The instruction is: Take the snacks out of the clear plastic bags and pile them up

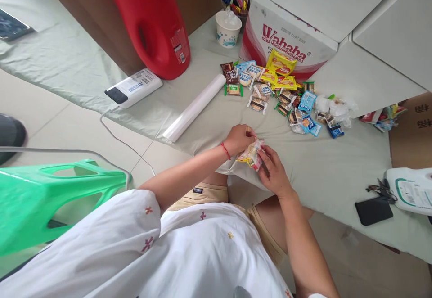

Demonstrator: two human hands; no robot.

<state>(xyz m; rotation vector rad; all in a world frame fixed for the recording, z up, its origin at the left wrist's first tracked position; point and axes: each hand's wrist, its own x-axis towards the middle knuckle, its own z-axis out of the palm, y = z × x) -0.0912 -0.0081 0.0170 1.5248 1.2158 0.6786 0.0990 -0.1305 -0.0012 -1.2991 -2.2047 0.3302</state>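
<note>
Between my hands, close to the table's front edge, is a small clear plastic bag of wrapped snacks [250, 155], with yellow and red wrappers showing through. My left hand [239, 139], a red string on its wrist, pinches the top of the bag. My right hand [275, 172] grips the bag's right side with its fingers. Beyond them lies a loose pile of wrapped biscuits [258, 104], among them a brown cocoa packet [229, 72], yellow packets [281, 63] and blue packets [307, 101]. A roll of clear plastic film [195, 106] lies to the left of the pile.
A red jug [151, 28] and a white power bank-like device [135, 88] with a cable stand left. Behind are a paper cup [228, 30] and a Wahaha carton [286, 32]. Bagged snacks [383, 117], a black phone or wallet [374, 210] and a white bottle [411, 190] lie right.
</note>
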